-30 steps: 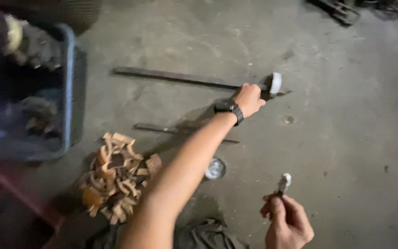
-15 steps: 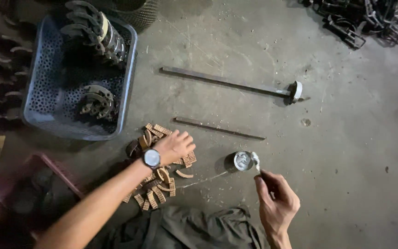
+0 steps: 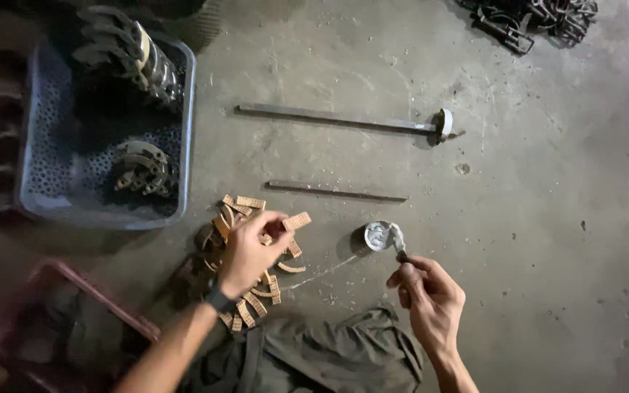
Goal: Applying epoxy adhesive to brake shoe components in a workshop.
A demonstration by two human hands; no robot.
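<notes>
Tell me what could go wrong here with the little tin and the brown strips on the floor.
The right hand dips a small brush at the open tin, which sits loose on the concrete floor; a nudge might tip it. The left hand lifts one brown strip from a loose pile, so others could scatter.

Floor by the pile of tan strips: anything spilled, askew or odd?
A thin pale streak trails across the concrete from the pile of tan strips toward the small round tin, like a smear or spill. The strips lie jumbled. Nothing else stands out.
</notes>
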